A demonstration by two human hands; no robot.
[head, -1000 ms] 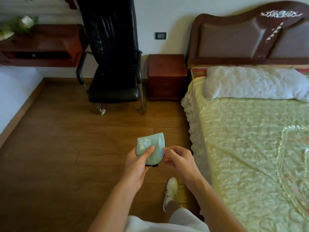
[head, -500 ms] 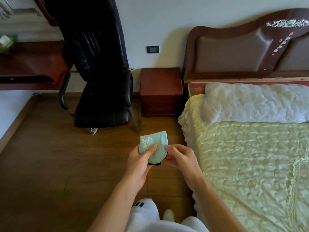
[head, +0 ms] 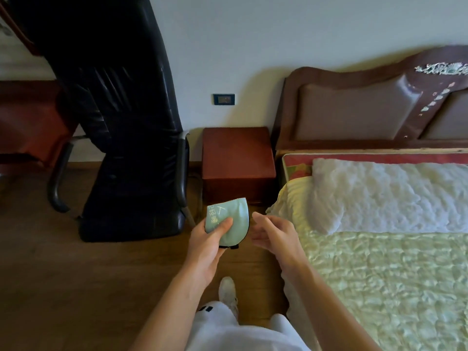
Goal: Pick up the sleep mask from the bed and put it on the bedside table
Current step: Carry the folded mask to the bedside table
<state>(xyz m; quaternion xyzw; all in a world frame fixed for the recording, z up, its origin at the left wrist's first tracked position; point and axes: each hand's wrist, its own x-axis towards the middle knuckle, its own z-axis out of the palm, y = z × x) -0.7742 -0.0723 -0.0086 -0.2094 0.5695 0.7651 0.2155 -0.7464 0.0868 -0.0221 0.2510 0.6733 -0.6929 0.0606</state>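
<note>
The sleep mask (head: 234, 219) is pale green with light lettering and a black edge, folded in half. My left hand (head: 209, 245) grips it, thumb pressed across its front, and holds it in the air over the wooden floor. My right hand (head: 274, 236) hovers just right of the mask with fingers apart, not touching it. The reddish-brown bedside table (head: 238, 158) stands ahead against the wall, just beyond the mask, its top bare. The bed (head: 392, 274) with a pale green quilted cover lies to my right.
A black leather office chair (head: 126, 153) stands left of the bedside table, its armrest close to the table's side. A white pillow (head: 395, 193) lies at the bed's head under a dark wooden headboard (head: 367, 107). A wooden desk (head: 27, 125) is at far left.
I have walked closer to the bedside table. My right hand has let go of the mask and opened; my left hand alone holds it now.
</note>
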